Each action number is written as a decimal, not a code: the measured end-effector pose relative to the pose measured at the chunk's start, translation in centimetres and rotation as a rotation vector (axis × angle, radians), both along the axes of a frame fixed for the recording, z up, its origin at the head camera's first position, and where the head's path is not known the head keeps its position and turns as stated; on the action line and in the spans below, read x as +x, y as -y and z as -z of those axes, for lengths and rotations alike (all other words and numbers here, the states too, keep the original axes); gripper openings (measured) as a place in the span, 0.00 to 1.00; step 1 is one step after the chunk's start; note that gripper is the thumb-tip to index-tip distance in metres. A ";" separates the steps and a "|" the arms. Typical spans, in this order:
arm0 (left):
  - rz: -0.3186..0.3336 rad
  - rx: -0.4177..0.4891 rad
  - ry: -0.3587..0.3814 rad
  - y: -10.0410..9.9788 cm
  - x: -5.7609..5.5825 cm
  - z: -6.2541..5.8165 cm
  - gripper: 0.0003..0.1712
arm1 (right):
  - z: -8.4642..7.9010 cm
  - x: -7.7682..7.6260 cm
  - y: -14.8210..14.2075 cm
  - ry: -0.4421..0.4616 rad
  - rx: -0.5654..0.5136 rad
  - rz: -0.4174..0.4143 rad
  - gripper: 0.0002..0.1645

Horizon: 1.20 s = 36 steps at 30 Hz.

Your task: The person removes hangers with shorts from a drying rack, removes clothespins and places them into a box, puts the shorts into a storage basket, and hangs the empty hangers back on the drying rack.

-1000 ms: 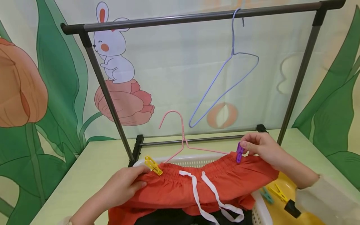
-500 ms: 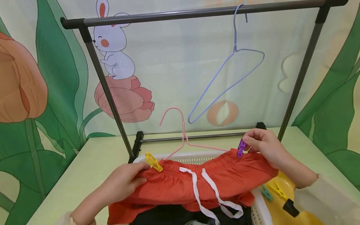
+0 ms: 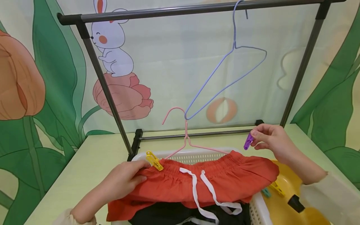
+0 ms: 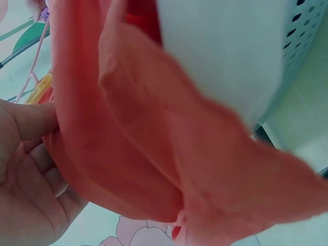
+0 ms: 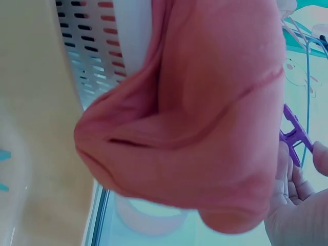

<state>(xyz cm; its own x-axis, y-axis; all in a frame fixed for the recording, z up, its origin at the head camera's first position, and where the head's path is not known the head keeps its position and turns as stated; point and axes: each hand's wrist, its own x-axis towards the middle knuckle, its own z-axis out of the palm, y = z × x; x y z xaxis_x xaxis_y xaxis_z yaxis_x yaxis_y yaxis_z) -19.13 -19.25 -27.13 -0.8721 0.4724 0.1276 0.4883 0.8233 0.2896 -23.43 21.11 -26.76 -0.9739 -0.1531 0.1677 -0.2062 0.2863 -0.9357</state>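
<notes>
Head view: right fingers (image 3: 260, 136) have lifted the purple peg (image 3: 248, 141) off the shorts (image 3: 177, 184).

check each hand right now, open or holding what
Left hand: holding the red shorts at the waistband end.
Right hand: pinching the purple clothespin, off the fabric.

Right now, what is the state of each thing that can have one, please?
Red shorts: held by left hand
Purple clothespin: pinched by right hand, off the shorts
Yellow clothespin at waistband: clipped on
White drawstring: untied at the waistband
Pink hanger: hook off the rod
Blue hanger: hung on the rod
</notes>
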 end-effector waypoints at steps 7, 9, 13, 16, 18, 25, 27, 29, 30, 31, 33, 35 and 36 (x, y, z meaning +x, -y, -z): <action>-0.009 0.000 0.004 0.0 0.0 0.0 0.15 | -0.2 0.1 -0.8 0.053 -0.057 -0.020 0.06; -0.002 0.000 0.000 0.1 0.0 -0.1 0.15 | -0.2 0.1 -1.1 0.061 -0.057 -0.021 0.07; -0.001 0.008 0.008 0.1 0.0 -0.2 0.15 | -0.3 0.1 -1.5 0.083 -0.057 -0.014 0.07; -0.007 0.009 0.015 0.0 0.0 -0.3 0.15 | -0.2 0.1 -1.9 0.092 -0.039 0.002 0.07; -0.016 0.006 0.016 0.0 0.0 -0.3 0.15 | -0.1 0.0 -2.2 0.098 -0.021 0.010 0.07; -0.021 0.012 0.021 -0.1 0.1 -0.4 0.15 | 0.4 -0.1 -3.1 0.131 0.029 0.031 0.11; -0.021 0.012 0.021 -0.1 0.1 -0.4 0.15 | 0.5 -0.2 -3.3 0.146 0.037 0.031 0.12; -0.017 0.011 0.018 -0.1 0.1 -0.4 0.15 | 0.7 -0.2 -3.6 0.160 0.055 0.031 0.14; -0.012 0.011 0.017 -0.1 0.1 -0.4 0.15 | 0.7 -0.3 -3.8 0.165 0.066 0.029 0.15; -0.008 0.010 0.015 0.0 0.1 -0.4 0.15 | 0.8 -0.3 -3.9 0.172 0.078 0.032 0.16; -0.010 0.008 0.017 0.0 0.1 -0.4 0.15 | 0.9 -0.4 -4.2 0.183 0.107 0.038 0.19; -0.009 0.008 0.017 0.0 0.1 -0.3 0.15 | 1.0 -0.4 -4.5 0.196 0.127 0.043 0.20; -0.006 0.009 0.017 0.0 0.1 -0.4 0.15 | 1.1 -0.4 -4.6 0.203 0.136 0.043 0.20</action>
<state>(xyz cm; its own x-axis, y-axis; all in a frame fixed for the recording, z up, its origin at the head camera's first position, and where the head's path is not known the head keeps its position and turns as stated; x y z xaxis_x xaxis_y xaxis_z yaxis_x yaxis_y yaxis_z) -19.05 -19.27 -26.77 -0.8769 0.4662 0.1167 0.4784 0.8235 0.3049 -23.85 25.72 -27.81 -0.9916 -0.1182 -0.0517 -0.0023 0.4173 -0.9088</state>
